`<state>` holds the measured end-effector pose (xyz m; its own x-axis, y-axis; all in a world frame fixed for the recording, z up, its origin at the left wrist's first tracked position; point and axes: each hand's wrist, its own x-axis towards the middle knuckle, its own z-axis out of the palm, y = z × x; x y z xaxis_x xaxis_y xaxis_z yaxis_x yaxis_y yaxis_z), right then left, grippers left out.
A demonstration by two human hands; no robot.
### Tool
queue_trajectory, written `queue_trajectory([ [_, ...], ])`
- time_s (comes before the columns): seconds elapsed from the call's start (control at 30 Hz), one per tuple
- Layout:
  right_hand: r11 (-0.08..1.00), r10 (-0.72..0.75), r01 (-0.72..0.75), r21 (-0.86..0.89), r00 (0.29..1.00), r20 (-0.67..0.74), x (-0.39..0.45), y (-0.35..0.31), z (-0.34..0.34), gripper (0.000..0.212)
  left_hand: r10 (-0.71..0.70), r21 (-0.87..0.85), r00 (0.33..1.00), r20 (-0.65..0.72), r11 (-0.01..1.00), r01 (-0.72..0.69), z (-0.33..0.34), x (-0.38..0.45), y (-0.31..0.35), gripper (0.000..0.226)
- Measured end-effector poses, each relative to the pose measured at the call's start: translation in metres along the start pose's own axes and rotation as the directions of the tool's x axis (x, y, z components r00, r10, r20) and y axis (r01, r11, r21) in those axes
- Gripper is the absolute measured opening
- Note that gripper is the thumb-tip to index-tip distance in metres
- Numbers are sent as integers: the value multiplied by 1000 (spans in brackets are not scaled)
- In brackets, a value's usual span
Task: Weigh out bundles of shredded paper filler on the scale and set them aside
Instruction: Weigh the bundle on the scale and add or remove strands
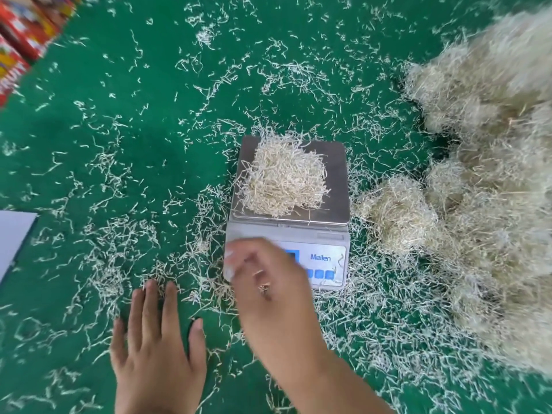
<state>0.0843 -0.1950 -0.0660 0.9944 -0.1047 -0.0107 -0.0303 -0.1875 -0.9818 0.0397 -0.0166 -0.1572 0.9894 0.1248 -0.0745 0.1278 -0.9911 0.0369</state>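
A: Where's the bundle (pixel 286 179)?
B: Alone on the scale (pixel 337 186) pan, so only it gets weighed.
A: Hands?
B: Left hand (pixel 158 351) lies spread flat on the table (pixel 125 150); right hand (pixel 265 282) blurs over the display, grip unclear

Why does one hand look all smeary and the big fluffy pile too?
Head view: the right hand is motion-blurred over the grey digital scale, hiding its display; the big heap of pale shredded paper at right is soft and smeared; the left hand and the paper bundle on the platform look sharper.
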Motion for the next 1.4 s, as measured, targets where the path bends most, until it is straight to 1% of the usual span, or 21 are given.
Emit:
queue_trajectory([
  [0.03,999,-48,48,-2,994,-101,10,-6,-12,26,-1,10,1000,-18,1000,1,1,0,0,75],
  [0.07,994,-108,99,-55,974,-200,22,-10,-24,24,-2,16,999,-35,1000,2,2,0,1,75],
  [0.1,976,-180,137,-167,944,-276,35,-14,-35,27,-3,14,999,-54,1000,4,3,0,1,75],
  [0.13,943,-246,151,-295,916,-316,48,-16,-44,37,-5,7,997,-73,1000,5,4,0,2,75],
  [0.17,907,-282,144,-397,906,-316,61,-17,-51,52,-4,2,996,-90,1000,4,5,0,3,75],
  [0.2,879,-269,114,-463,920,-284,72,-16,-56,69,-1,0,995,-104,1000,1,6,1,3,75],
  [0.27,858,-133,18,-513,973,-188,88,-16,-58,93,2,-11,991,-133,1000,-4,8,0,3,75],
  [0.33,822,-29,-45,-568,992,-121,95,-12,-53,96,-4,-37,986,-165,999,-2,10,0,4,76],
  [0.4,795,-18,-56,-603,993,-117,96,-6,-48,88,-8,-53,980,-197,999,-2,13,0,4,76],
  [0.53,865,-42,-65,-497,979,-200,91,-1,-49,71,4,-66,980,-199,998,-18,18,1,2,76],
  [0.6,925,5,-92,-368,973,-232,87,-4,-53,68,9,-68,985,-172,997,-21,19,1,0,77],
  [0.67,960,62,-123,-252,969,-239,82,-14,-60,68,18,-62,989,-148,998,-28,20,1,-2,78],
  [0.83,981,112,-153,-118,948,-298,61,-58,-84,77,16,-10,999,-52,1000,-17,17,0,-7,76],
  [0.9,983,98,-141,-120,946,-310,50,-83,-94,79,17,4,1000,2,1000,-17,12,-2,-6,75],
  [1.0,986,99,-134,-100,949,-301,35,-129,-106,80,34,-32,994,102,999,-31,0,-5,-5,73],
  [1.1,981,108,-153,-117,940,-322,22,-174,-114,78,38,-54,973,228,998,-27,-20,-4,-4,76],
  [1.17,975,117,-174,-139,932,-343,15,-194,-119,78,32,-124,952,306,992,7,-41,1,-3,76],
  [1.2,974,120,-177,-139,931,-346,12,-200,-120,78,29,-173,949,313,985,27,-56,3,-2,71],
  [1.3,976,125,-177,-127,933,-337,7,-217,-117,82,69,-356,968,241,934,22,-111,0,9,47],
  [1.33,976,123,-175,-130,934,-334,6,-220,-114,82,89,-451,970,225,892,22,-132,-1,16,42],
  [1.4,974,125,-179,-137,936,-330,3,-225,-108,82,134,-638,971,200,770,25,-179,-5,33,29],
])
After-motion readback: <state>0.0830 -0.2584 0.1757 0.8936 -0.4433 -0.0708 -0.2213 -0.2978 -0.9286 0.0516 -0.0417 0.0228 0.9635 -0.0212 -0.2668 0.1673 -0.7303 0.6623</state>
